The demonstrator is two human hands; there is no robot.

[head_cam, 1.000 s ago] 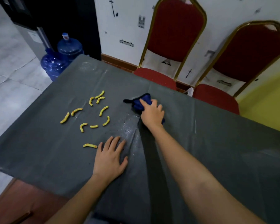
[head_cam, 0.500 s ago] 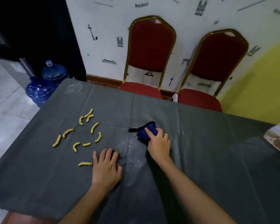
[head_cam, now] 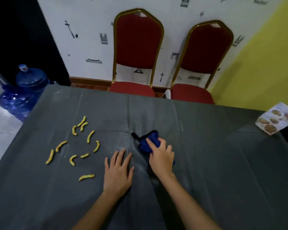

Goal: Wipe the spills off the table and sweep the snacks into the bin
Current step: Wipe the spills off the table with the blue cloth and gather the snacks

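Note:
A grey cloth covers the table. My right hand presses down on a blue cloth with a black edge near the table's middle. Just left of the cloth a patch of small wet droplets glistens. My left hand lies flat on the table with fingers spread, beside the wet patch, holding nothing. Several yellow curved snacks are scattered to the left of my left hand; the nearest one lies close to its thumb side. No bin is in view.
Two red chairs with gold frames stand against the wall behind the far table edge. Two blue water jugs sit on the floor at the left. A printed menu card lies at the table's right edge.
My right hand has slid the blue cloth toward me and to the right across the wet patch. My left hand stays flat. The camera view has tilted up and shifted right.

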